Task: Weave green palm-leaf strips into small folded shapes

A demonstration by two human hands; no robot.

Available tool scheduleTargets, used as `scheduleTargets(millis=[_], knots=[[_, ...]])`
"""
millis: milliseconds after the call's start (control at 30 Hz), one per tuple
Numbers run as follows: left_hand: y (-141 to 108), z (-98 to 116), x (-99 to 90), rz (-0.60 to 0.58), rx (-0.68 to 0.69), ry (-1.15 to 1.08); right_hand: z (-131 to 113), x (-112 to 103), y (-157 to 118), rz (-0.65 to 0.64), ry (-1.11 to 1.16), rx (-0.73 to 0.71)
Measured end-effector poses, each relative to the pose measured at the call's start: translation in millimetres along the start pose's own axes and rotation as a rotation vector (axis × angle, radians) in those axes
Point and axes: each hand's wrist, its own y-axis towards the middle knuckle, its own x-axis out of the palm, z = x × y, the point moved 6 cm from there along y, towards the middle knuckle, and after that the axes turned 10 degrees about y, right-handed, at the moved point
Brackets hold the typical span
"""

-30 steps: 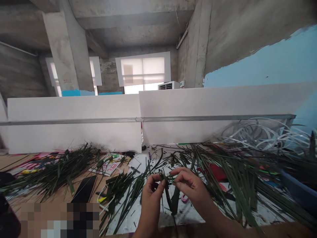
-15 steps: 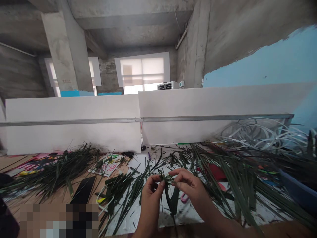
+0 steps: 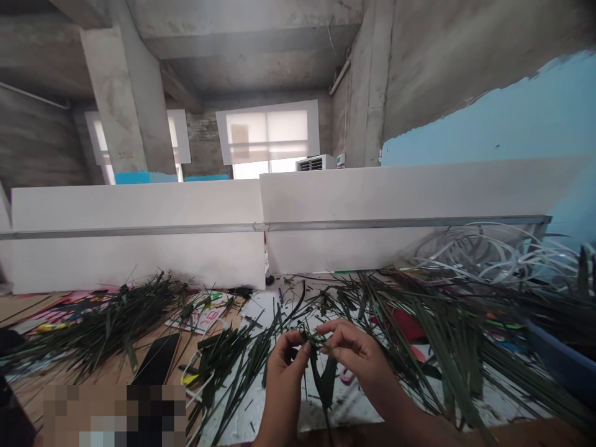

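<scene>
A small woven piece of green leaf strips (image 3: 325, 380) hangs between my hands, its long blades pointing down. My left hand (image 3: 287, 366) pinches its left side between thumb and forefinger. From the right, my right hand (image 3: 352, 351) closes its fingertips on thin strips at the top of the piece. The exact crossing of the strips is partly hidden by the fingers. Behind my right hand a pink ring-shaped handle (image 3: 346, 375) lies on the white tabletop.
Leaf piles lie at left (image 3: 121, 316) and right (image 3: 451, 341). A black phone (image 3: 157, 359) rests at the lower left. Coiled white strips (image 3: 484, 251) and a blue basin (image 3: 563, 360) are on the right. White panels (image 3: 372, 192) stand behind the table.
The fingers of my right hand have bent slightly and shifted a little at the top of the leaf piece. My left hand keeps nearly the same pinch.
</scene>
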Motion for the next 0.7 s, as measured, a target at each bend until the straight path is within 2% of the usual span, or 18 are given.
scheduleTargets(millis=[167, 333, 567, 700], knots=[[5.0, -16.6, 1.1, 0.040, -0.030, -0.098, -2.8, 1.7, 0.5, -0.009, 0.017, -0.011], [6.9, -24.3, 3.3, 0.043, -0.051, -0.145, -1.4, 2.0, 0.0, 0.011, 0.056, 0.021], [4.5, -19.7, 4.5, 0.035, -0.076, -0.158, -2.2, 2.2, 1.1, -0.015, 0.025, -0.001], [2.5, -10.8, 1.9, 0.056, 0.003, -0.081, -3.1, 3.5, 0.8, -0.017, 0.020, 0.006]])
